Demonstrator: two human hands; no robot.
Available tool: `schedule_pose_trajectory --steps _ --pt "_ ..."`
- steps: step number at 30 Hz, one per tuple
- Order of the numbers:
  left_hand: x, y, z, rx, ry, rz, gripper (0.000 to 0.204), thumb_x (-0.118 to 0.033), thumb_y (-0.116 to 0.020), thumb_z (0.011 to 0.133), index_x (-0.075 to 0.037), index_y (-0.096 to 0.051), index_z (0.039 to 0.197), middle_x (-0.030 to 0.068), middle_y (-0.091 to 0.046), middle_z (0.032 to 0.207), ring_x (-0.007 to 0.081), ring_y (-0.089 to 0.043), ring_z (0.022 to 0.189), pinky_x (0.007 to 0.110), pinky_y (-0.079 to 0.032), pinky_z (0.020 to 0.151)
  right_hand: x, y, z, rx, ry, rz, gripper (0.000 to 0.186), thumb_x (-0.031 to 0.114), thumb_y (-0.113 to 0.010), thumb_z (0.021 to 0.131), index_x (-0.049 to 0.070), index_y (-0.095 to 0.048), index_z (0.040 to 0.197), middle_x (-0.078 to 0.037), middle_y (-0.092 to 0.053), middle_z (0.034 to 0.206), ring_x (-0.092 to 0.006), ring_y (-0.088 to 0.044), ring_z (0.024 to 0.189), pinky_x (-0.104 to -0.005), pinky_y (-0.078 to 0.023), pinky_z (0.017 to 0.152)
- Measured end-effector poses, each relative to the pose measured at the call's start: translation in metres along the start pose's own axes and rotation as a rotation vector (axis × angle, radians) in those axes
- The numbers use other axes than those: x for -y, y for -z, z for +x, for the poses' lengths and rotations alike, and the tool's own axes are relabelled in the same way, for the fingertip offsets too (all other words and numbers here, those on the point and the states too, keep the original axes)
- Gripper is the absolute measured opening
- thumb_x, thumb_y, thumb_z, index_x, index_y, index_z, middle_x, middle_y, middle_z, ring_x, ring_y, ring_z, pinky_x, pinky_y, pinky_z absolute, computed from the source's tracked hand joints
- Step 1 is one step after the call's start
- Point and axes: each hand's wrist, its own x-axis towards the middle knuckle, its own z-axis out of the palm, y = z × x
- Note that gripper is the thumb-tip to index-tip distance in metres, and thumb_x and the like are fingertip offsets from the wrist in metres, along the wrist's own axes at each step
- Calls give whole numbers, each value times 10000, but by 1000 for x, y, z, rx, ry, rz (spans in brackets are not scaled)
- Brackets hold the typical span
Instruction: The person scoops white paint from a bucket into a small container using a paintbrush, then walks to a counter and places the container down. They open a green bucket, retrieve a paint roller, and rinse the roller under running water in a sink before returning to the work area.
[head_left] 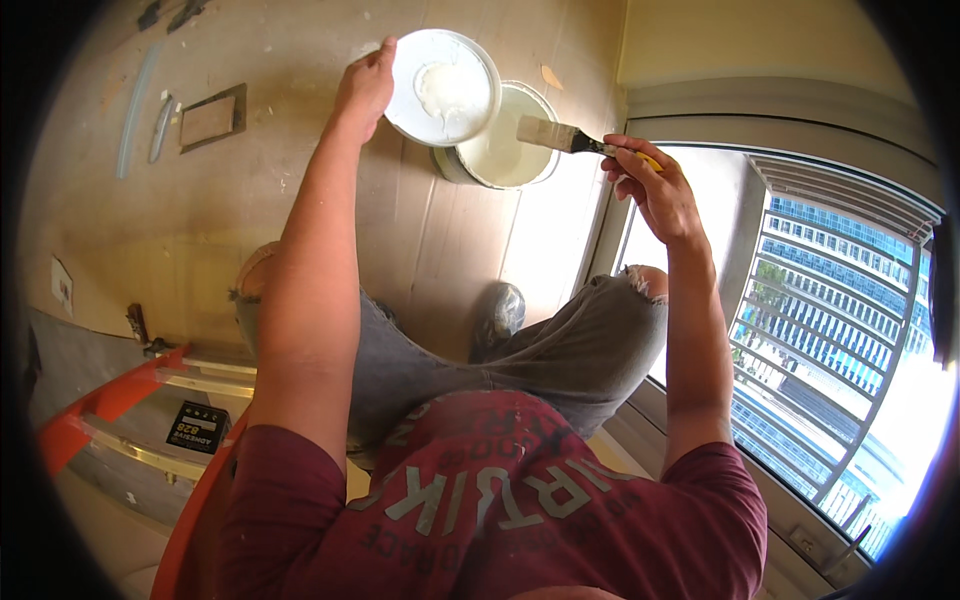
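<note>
My left hand (365,90) grips the rim of a round white lid (420,60) with a thick pale blob at its middle, tilted over the left part of an open bucket (510,155) of cream-white liquid. My right hand (645,185) holds a flat paintbrush (560,136) with a yellow and black handle. The brush's pale, coated bristles are over the bucket's opening, to the right of the lid.
Below me is a brown covered floor (450,230) with a flat metal tool (212,120) and thin strips at the upper left. An orange ladder (105,402) with a black box (197,426) lies lower left. A barred window (820,330) runs along my right, beside my bent knee.
</note>
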Motion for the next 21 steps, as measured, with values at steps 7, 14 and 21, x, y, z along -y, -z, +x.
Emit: schedule_pose_trajectory --steps 7,14,21 --pt "6 -22 0 128 60 -54 673 -552 -464 1050 -7 -539 1439 194 -583 1430 284 -540 1315 397 -422 1098 6 -76 6 -79 417 -510 280 119 -634 1000 54 -683 1267 -125 -711 997 -225 -662 888 -359 -524 790" --pt "-1 -18 -7 127 89 -85 671 -555 -465 1050 -11 -546 1435 194 -586 1418 280 -543 1299 408 -435 1083 14 -89 5 -92 555 -666 268 74 -655 956 33 -693 1218 -157 -695 959 -306 -650 908 -413 -522 805" --pt "3 -17 -2 153 134 -88 698 -575 -463 1042 -18 -523 1457 191 -543 1469 301 -512 1338 439 -424 1100 14 -104 -4 -100 710 -752 293 62 -672 929 48 -690 1221 -152 -699 1015 -335 -648 979 -435 -540 867"
